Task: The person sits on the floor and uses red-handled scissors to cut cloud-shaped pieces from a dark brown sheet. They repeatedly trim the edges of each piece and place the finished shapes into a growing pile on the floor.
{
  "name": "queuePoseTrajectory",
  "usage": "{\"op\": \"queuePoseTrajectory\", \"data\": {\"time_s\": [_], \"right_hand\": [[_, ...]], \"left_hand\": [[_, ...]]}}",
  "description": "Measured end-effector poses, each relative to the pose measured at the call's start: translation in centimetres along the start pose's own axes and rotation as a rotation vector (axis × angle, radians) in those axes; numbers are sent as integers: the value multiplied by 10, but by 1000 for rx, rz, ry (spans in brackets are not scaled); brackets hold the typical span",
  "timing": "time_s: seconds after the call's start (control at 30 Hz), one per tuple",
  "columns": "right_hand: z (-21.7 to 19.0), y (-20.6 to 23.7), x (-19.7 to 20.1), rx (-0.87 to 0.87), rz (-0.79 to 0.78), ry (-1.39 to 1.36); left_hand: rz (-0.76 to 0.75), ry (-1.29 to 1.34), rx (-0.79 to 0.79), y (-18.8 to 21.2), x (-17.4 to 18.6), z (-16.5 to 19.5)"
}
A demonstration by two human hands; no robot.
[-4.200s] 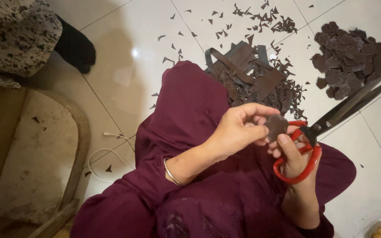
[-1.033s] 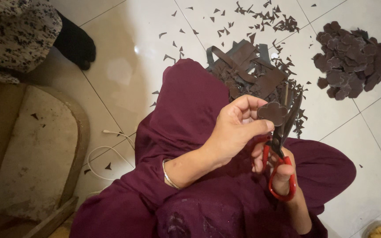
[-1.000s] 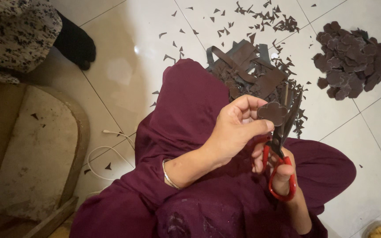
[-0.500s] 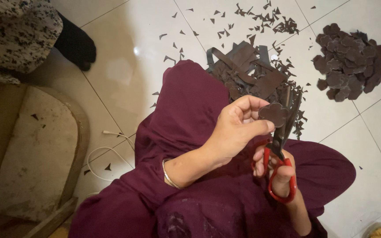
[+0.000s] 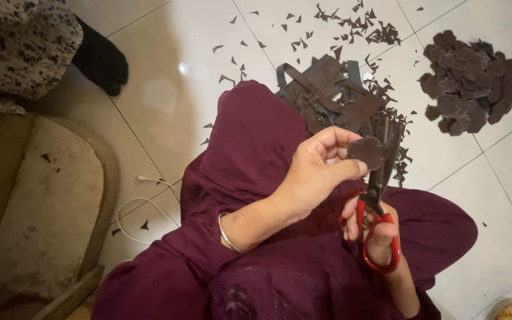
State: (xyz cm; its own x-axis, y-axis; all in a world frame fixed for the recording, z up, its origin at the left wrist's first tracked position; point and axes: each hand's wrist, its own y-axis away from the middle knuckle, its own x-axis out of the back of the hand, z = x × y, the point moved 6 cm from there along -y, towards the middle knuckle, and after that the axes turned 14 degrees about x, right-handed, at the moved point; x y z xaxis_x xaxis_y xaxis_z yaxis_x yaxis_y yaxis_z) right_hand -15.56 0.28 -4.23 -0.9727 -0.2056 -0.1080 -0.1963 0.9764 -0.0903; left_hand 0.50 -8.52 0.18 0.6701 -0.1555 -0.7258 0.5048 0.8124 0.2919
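Down on a white tiled floor (image 5: 167, 77), glossy, crossed by dark grout lines. Sat there in maroon cloth (image 5: 250, 148). Left hand (image 5: 318, 175), fingers pinched together on a small dark scalloped piece (image 5: 367, 152), held above the lap. Right hand (image 5: 374, 228), fingers closed through the red handles of scissors (image 5: 379, 195), blades at the piece's edge. Beyond the knees, dark strips and offcuts (image 5: 339, 89); farther right, a pile of cut pieces (image 5: 469, 80). At left, a worn beige cushion (image 5: 42, 207) and a white cable (image 5: 149, 195).
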Motion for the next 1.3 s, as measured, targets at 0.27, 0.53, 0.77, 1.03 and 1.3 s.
{"op": "queuePoseTrajectory", "data": {"time_s": [0.27,0.53,0.77,1.03,1.3], "right_hand": [[3,0,2,-16,-18,0],[8,6,7,-33,22,-18],[-3,-5,8,-18,-2,239],[-7,-11,11,80,31,154],[-8,-9,34,166,263,60]], "left_hand": [[5,3,-4,-2,4,-1],[-1,32,-4,-6,7,-3],[-7,-14,-12,-9,15,-4],[0,-298,-51,-2,6,1],[38,-450,-23,0,4,2]]}}
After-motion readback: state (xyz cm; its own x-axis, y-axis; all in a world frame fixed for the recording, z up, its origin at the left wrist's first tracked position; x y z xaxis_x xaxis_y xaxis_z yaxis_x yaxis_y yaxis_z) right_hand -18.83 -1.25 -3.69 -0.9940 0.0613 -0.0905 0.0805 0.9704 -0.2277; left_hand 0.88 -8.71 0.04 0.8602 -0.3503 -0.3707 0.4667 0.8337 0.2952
